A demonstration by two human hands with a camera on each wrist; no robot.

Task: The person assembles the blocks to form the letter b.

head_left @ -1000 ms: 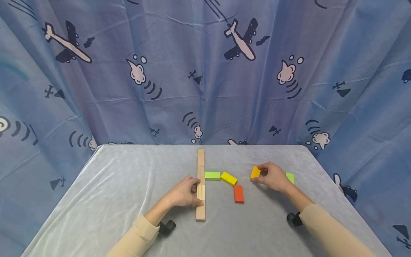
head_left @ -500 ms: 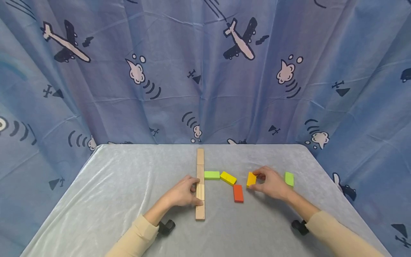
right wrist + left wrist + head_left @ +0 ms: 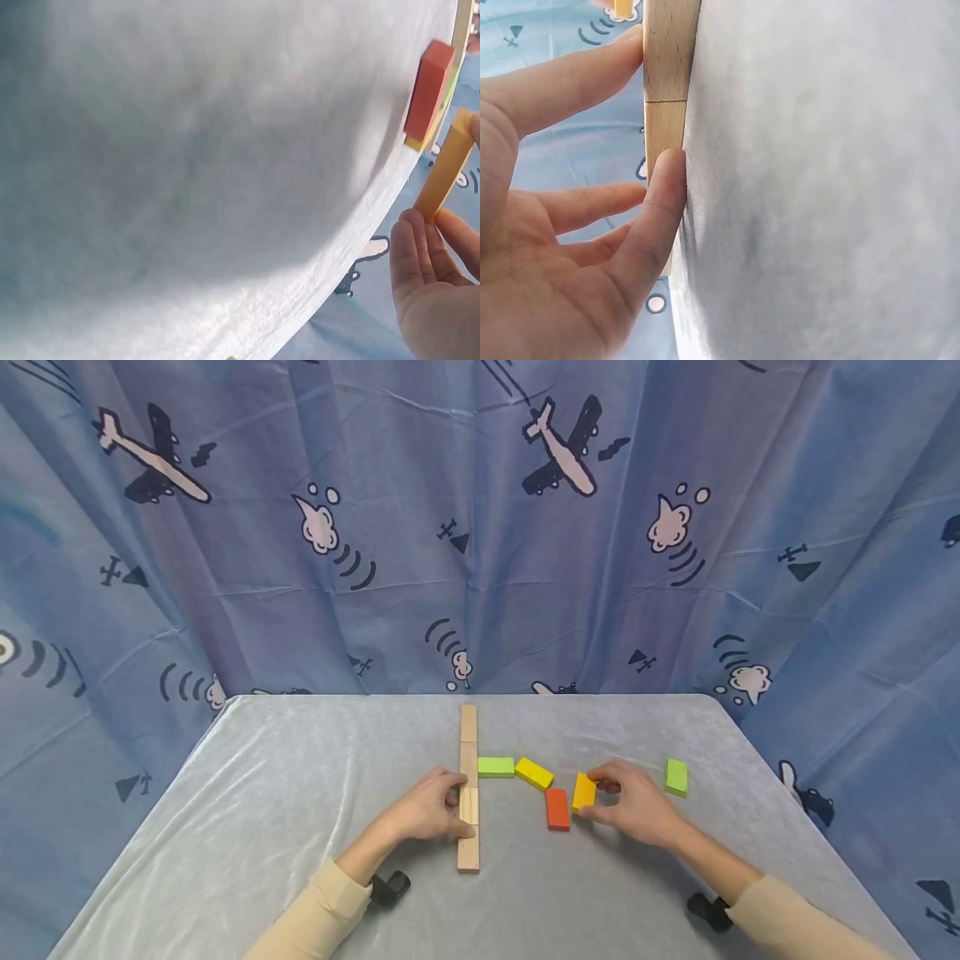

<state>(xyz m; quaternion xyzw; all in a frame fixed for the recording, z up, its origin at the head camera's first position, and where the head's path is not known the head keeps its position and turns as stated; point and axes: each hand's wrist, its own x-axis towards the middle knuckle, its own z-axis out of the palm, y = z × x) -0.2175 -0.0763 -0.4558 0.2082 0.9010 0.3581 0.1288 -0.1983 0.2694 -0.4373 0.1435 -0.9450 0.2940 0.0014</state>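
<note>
Plain wooden blocks (image 3: 468, 758) lie end to end in a straight row. My left hand (image 3: 426, 810) rests against the row from the left, thumb and fingertips touching it; in the left wrist view the fingers (image 3: 651, 225) look fairly straight along the wood (image 3: 667, 60). Between thumb and fingertips, my right hand (image 3: 637, 806) pinches an orange-yellow block (image 3: 584, 792), just right of a red block (image 3: 557, 810). In the right wrist view the held block (image 3: 446, 169) stands apart from the red one (image 3: 430, 90). Its height above the table is hard to judge.
A green block (image 3: 497, 767) meets the row's right side, and a yellow block (image 3: 534, 773) slants from it toward the red one. Another green block (image 3: 677, 777) lies farther right on the pale cloth-covered table (image 3: 300, 760). A blue patterned curtain (image 3: 405, 527) hangs behind.
My right hand has brought the orange-yellow block left and nearer to me, closer to the red block. The left hand has stayed at the wooden row.
</note>
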